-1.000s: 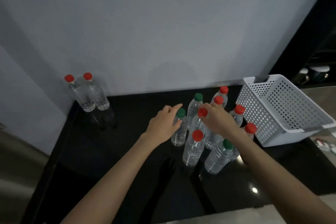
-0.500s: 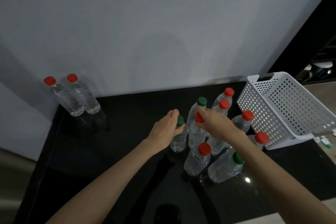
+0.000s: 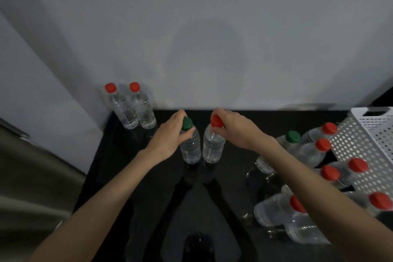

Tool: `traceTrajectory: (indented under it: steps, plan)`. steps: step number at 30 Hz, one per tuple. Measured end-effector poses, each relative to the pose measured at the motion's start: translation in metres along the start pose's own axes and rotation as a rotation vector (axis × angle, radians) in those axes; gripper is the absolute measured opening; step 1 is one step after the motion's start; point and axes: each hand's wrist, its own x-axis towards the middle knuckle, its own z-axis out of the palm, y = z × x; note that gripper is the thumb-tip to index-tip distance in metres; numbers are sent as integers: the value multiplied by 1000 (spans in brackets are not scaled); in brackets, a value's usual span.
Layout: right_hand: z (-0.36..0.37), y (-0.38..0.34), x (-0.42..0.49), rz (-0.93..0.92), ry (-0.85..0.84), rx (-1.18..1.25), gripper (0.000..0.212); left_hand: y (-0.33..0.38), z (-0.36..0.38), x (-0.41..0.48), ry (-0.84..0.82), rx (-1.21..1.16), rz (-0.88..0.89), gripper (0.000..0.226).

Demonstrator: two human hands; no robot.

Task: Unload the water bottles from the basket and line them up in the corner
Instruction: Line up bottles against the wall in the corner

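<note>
Left of left grip (image 3: 170, 136): open surface (image 3: 119, 144) up to the corner bottles (image 3: 136, 110), two upright and touching, against the wall (image 3: 191, 49).
Beyond both grips: wall close behind, with only a narrow strip of surface.
Between the grips: green-capped bottle (image 3: 190, 149) and red-capped bottle (image 3: 213, 149), pinched at their caps, just beside each other; a slit only.
Right of right grip (image 3: 238, 132): short open gap, then the bottle cluster (image 3: 308, 153), packed, under and past the forearm.
Behind the cluster: basket (image 3: 372, 134), blocking the far right.
Nearer than the grips: open surface between the forearms.
</note>
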Motion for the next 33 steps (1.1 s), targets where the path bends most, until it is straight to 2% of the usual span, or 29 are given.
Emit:
traceTrajectory:
  steps: [7,16,21,27,30,33]
  plan:
    - [41,-68,81,-43,-12,56,28,-98,-52,-11,23,-9,-129,20]
    - [91,-126,136,-50,-74,28,31,-186,-84,-24,54,-28,-169,23]
    - [101,-139,147,-46,-101,-6,35,-199,-93,-25,5,-22,-103,24]
    - [97,-130,149,-26,-160,39,27,-190,-89,-28,-8,-16,-49,27]
    - [96,-129,150,-6,-118,54,30,-193,-92,-29,-13,-45,-36,29]
    - [92,-130,156,20,4,86,42,-197,-102,-27,-33,-57,-32,36]
